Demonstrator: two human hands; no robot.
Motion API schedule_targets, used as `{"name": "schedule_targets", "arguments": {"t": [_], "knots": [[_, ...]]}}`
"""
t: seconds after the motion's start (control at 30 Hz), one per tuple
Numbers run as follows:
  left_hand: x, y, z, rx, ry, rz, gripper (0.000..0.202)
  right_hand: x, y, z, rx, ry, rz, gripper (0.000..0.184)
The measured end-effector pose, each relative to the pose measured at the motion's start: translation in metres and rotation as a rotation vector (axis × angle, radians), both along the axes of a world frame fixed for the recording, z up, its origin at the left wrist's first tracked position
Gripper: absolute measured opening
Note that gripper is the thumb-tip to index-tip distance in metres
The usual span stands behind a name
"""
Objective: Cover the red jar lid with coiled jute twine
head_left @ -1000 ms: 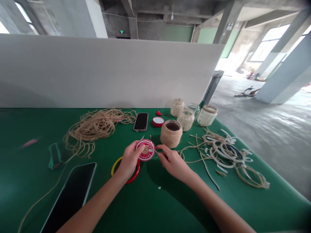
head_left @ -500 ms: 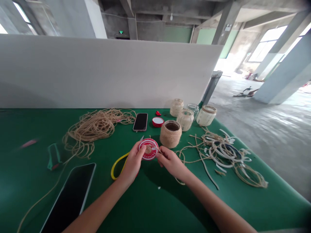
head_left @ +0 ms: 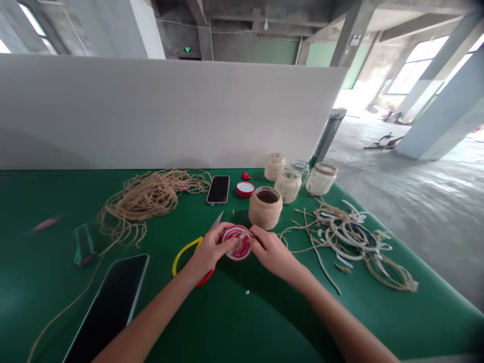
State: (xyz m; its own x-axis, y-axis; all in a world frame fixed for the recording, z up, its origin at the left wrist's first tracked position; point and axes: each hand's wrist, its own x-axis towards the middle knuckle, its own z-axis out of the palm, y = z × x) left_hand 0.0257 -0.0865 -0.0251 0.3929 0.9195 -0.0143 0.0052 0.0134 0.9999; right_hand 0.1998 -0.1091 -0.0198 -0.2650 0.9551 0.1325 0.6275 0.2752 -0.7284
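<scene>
A table point(head_left: 242, 322) under green cloth carries everything. At the far left lies a loose heap of jute twine point(head_left: 151, 194), with a dark phone point(head_left: 218, 189) just beside it and a larger dark screen point(head_left: 109, 307) near the front edge. An upturned red lid point(head_left: 245, 189) sits behind a twine-wrapped jar point(head_left: 265, 207); four glass jars point(head_left: 289, 185) cluster at the back right. A tangle of twine and white strips point(head_left: 355, 237) spreads to the right (partly coiled). A yellow-and-red loop point(head_left: 185, 252) lies in the middle.
</scene>
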Motion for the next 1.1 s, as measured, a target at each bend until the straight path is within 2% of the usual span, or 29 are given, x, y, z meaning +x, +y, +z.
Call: {"name": "schedule_targets", "arguments": {"t": [0.1,0.2,0.4,0.57,0.73,1.0,1.1], "knots": [[0.001,-0.002,-0.001,-0.002,0.066,-0.064,0.025,0.001,0.001,0.0,-0.001,0.005,0.016,0.01],[0.002,-0.001,-0.004,-0.02,0.03,-0.017,0.025,0.003,0.004,-0.001,0.018,0.049,-0.002,0.009],[0.001,0.003,-0.011,-0.125,-0.16,0.076,0.029,0.005,0.007,-0.002,0.008,0.166,-0.031,0.018],[0.001,0.004,-0.009,-0.211,-0.305,0.125,0.032,0.005,0.006,-0.001,-0.004,0.139,-0.027,0.017],[0.0,0.005,-0.007,-0.164,-0.316,0.212,0.029,0.001,0.003,-0.002,-0.068,0.148,0.02,0.02],[-0.005,0.01,-0.015,-0.076,-0.257,0.318,0.026,-0.002,-0.001,-0.009,-0.219,0.169,0.223,0.027],[-0.005,0.008,-0.016,-0.034,-0.212,0.355,0.025,0.0,0.001,-0.007,-0.227,0.197,0.224,0.023]]}}
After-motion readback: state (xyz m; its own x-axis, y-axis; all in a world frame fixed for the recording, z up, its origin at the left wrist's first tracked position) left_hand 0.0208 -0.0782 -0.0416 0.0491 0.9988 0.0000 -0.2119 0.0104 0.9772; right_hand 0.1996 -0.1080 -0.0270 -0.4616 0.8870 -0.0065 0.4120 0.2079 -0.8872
